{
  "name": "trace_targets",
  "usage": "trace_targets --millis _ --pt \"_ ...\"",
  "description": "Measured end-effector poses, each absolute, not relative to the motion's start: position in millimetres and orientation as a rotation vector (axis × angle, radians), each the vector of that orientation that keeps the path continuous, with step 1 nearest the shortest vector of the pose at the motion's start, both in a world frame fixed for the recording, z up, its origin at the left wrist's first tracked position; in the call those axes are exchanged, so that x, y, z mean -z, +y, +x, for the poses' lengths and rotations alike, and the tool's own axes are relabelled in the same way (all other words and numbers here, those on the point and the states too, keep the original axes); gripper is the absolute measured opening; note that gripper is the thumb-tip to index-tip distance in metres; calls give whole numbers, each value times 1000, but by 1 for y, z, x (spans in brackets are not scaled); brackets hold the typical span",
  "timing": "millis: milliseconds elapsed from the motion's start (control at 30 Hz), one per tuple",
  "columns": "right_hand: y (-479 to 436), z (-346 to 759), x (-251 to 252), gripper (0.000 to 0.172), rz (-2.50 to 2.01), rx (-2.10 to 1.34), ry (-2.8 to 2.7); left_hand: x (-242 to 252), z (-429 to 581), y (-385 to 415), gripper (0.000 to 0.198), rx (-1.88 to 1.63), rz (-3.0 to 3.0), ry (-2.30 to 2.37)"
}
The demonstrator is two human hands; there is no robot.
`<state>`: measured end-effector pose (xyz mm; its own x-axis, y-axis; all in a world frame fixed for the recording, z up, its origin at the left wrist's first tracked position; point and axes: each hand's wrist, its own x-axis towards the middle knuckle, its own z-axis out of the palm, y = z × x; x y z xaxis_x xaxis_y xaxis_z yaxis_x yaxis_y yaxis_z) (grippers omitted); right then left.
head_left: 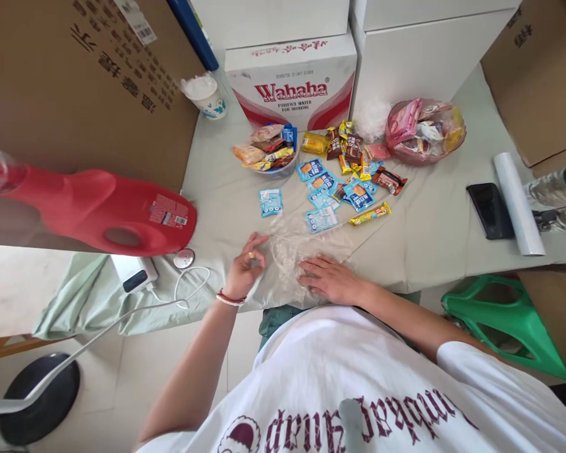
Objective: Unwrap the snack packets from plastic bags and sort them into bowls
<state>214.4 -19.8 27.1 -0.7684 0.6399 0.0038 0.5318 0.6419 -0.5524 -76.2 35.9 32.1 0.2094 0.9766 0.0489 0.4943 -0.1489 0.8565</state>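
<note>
A clear plastic bag [283,267] lies spread at the table's front edge. At its left edge is my left hand [244,269], the index finger stretched out and the thumb and other fingers curled together on the film. My right hand [332,279] rests flat on the bag's right part, fingers spread. Just beyond the bag lie several blue snack packets [321,219], one blue packet [270,202] apart to the left. A yellow candy stick [370,214] and a brown-red wrapped snack [389,181] lie to the right, near cocoa packets [353,148].
Behind stand a bowl of snacks [276,171], a pink bowl [446,157] full of packets and a Wahaba-labelled carton [291,88]. Left are a red jug [136,204], a paper cup [211,104] and a cabled white device [134,274]. Right are a phone [488,211] and a white roll [519,204].
</note>
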Motion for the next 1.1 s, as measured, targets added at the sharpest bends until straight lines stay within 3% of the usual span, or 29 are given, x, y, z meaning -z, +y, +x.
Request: trace_targets --millis 200,333,433,567,733,900,1000,1100 --pt "-28 217 -28 44 -1058 -749 -2639 -52 -36 -1 11 -1243 1592 1775" --pt "-29 207 -27 45 -1105 -708 -2623 -55 27 -15 38 -801 2091 1565" --pt "-34 215 -23 51 -1126 -704 -2606 -37 25 -6 53 -428 2240 1655" --pt "-51 250 -18 57 -1159 -661 -2554 -17 -12 -5 62 -273 2303 1713" --pt "-70 306 -19 45 -1221 -637 -2445 -13 -32 -24 55 -285 2334 1661" --pt "-58 330 -43 25 -1212 -642 -2170 -31 -26 -26 38 -736 2338 1832" --pt "-42 321 -54 29 -1499 -474 -1932 -51 -3 -17 24 -950 2465 1667" --pt "-23 307 -53 37 -1964 -277 -1735 -56 27 -3 32 -749 2548 1515"
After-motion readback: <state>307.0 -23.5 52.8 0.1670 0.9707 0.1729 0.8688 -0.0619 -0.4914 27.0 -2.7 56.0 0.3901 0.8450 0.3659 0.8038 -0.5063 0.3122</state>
